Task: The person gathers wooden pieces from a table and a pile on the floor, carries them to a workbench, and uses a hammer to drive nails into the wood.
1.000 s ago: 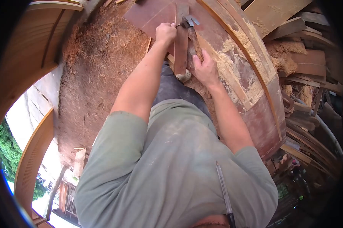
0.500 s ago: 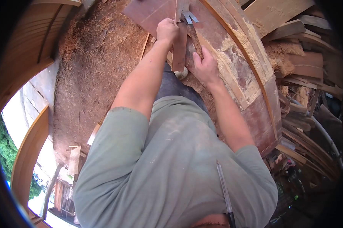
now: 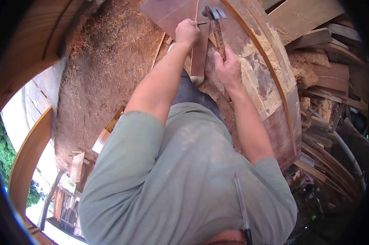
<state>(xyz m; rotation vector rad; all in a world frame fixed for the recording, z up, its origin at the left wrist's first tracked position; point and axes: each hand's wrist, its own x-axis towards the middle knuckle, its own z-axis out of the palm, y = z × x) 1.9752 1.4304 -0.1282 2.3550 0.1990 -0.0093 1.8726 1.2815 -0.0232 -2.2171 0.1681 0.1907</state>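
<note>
My right hand (image 3: 228, 70) is wrapped round the wooden handle of a claw hammer (image 3: 218, 34). The hammer's dark metal head is up near the top, right of my left hand, with the claws pointing right. My left hand (image 3: 187, 32) is closed at the edge of a narrow reddish-brown board (image 3: 199, 57). A thin dark piece of metal (image 3: 202, 23) sticks out of its fingers to the right; its kind is too small to tell. The narrow board runs toward me between my hands, over the reddish work surface (image 3: 233, 24).
A long curved wooden strip (image 3: 270, 69) crosses the work surface, with sawdust (image 3: 252, 55) beside it. Stacked offcuts (image 3: 331, 77) lie at the right. Shavings (image 3: 111, 45) cover the ground at left, and curved panels (image 3: 31, 151) stand at the far left.
The hammer head has moved up and right, away from my left hand, and the thin dark metal piece shows more clearly. My left hand stays closed; the view has shifted slightly.
</note>
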